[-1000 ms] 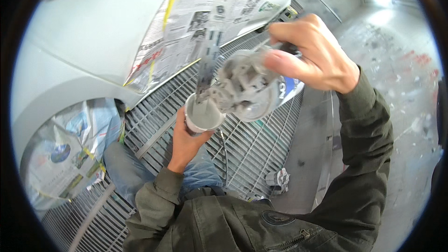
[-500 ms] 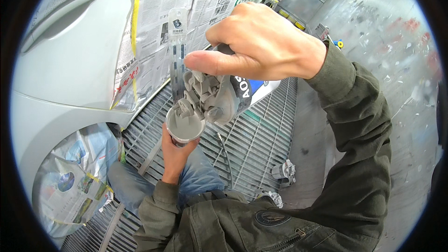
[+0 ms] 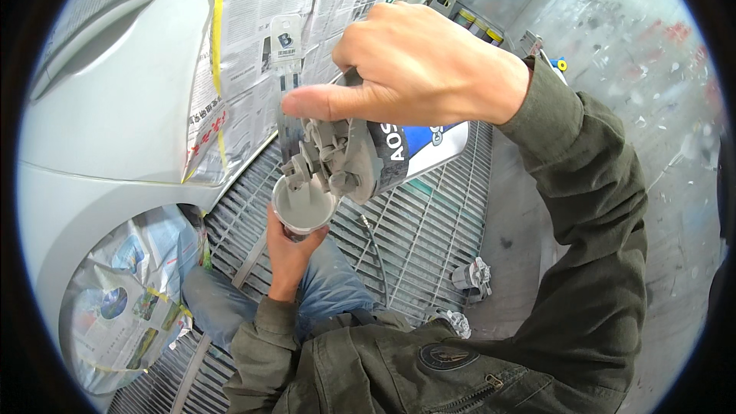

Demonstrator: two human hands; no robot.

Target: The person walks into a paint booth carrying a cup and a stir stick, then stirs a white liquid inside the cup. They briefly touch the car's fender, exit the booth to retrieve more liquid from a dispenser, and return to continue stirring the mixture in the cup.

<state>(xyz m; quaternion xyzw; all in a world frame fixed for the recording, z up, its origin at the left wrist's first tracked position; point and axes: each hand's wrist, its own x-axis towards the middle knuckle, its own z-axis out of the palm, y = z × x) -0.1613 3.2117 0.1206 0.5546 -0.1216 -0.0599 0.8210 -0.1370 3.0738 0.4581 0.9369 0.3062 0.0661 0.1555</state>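
My right hand [image 3: 433, 65] is closed on the top of a paint can [image 3: 433, 146], tilted so that its lid faces left. The grey, paint-caked pouring lid [image 3: 337, 157] hangs just over the rim of a plastic cup [image 3: 305, 224]. Grey paint lies inside the cup, and a pale strip under the spout looks like a stream running in. Below, my left hand [image 3: 289, 259] wraps round the cup. A clear measuring stick [image 3: 287, 50] rises from behind the cup and lid; its lower end is hidden.
To the left stands a grey car body panel [image 3: 115, 100]. Taped newspaper [image 3: 253, 54] masks the area beside it, and plastic sheeting [image 3: 126, 299] fills the wheel arch. Under me is a slatted metal floor grate [image 3: 429, 238] with a hose [image 3: 373, 249]. A small paint-smeared can [image 3: 469, 280] stands right.
My right hand and the can have shifted slightly left, with more of the can's side showing. The lid's spout now sits further over the cup, which has barely moved.
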